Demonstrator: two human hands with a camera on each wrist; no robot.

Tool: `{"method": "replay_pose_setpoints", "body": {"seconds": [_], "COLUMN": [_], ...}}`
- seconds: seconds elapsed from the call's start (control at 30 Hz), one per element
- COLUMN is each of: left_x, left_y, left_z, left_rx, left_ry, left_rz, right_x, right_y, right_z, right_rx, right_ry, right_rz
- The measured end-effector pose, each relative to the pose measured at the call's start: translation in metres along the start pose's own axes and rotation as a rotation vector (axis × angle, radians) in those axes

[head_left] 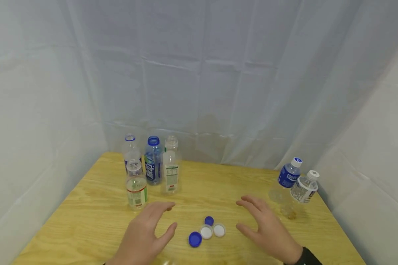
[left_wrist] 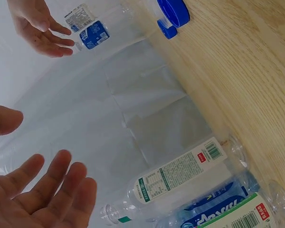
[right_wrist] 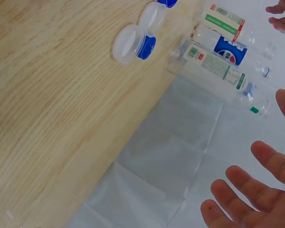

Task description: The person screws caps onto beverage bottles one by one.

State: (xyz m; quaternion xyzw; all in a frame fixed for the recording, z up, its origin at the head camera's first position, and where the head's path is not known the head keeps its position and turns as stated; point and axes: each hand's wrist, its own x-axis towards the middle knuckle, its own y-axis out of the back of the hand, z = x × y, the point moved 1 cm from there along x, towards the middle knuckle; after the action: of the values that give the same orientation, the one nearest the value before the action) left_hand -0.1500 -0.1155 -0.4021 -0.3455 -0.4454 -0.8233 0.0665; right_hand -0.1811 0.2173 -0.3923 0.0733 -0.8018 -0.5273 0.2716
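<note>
My left hand (head_left: 145,232) hovers over the front of the table, fingers spread and holding nothing. Opposite it, my right hand (head_left: 269,229) is held the same way, also with nothing in it. On the wood between them lie a large blue cap (head_left: 195,239), a small blue cap (head_left: 209,221) and two white caps (head_left: 219,230). Nearest the left hand stands an uncapped clear bottle (head_left: 137,191) with a red and green label. Beyond the right hand are a blue-labelled bottle (head_left: 289,178) with a cap on and a white-capped bottle (head_left: 304,189).
Behind the left hand stand more uncapped bottles: a blue one (head_left: 153,165), a clear one with a white label (head_left: 171,173) and one with a blue neck ring (head_left: 131,149). White sheeting (head_left: 199,81) encloses the wooden table (head_left: 219,184) at back and sides.
</note>
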Motion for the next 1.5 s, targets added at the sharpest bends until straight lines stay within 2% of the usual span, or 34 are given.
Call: {"method": "replay_pose_setpoints", "body": {"seconds": [0.17, 0.5, 0.6, 0.73, 0.87, 0.97, 1.07, 1.17, 1.5], "left_x": [0.006, 0.022, 0.026, 0.03, 0.036, 0.04, 0.042, 0.043, 0.044], "left_y": [0.009, 0.025, 0.025, 0.019, 0.012, 0.005, -0.001, -0.007, -0.017], "left_z": [-0.01, -0.053, -0.066, -0.082, -0.097, -0.107, -0.115, -0.12, -0.129], "left_rx": [-0.034, -0.012, 0.0, 0.005, 0.0, -0.016, -0.048, -0.082, -0.124], "left_ry": [-0.014, 0.085, 0.138, 0.277, 0.431, 0.503, 0.544, 0.556, 0.587], "left_rz": [0.137, 0.315, 0.339, 0.297, 0.208, 0.135, 0.075, 0.034, -0.038], "right_x": [-0.003, -0.006, -0.006, -0.008, -0.01, -0.01, -0.011, -0.012, -0.015], "right_y": [-0.004, -0.006, -0.006, -0.008, -0.009, -0.009, -0.01, -0.009, -0.011], "right_z": [0.0, -0.003, -0.002, -0.001, -0.001, -0.001, -0.001, 0.0, 0.001], "right_rx": [0.0, 0.026, 0.016, 0.013, 0.028, 0.031, 0.035, 0.031, 0.012], "right_ry": [-0.014, -0.047, -0.039, -0.036, -0.033, -0.035, -0.044, -0.055, -0.05], "right_rz": [-0.019, -0.06, -0.062, -0.077, -0.086, -0.089, -0.104, -0.121, -0.113]}}
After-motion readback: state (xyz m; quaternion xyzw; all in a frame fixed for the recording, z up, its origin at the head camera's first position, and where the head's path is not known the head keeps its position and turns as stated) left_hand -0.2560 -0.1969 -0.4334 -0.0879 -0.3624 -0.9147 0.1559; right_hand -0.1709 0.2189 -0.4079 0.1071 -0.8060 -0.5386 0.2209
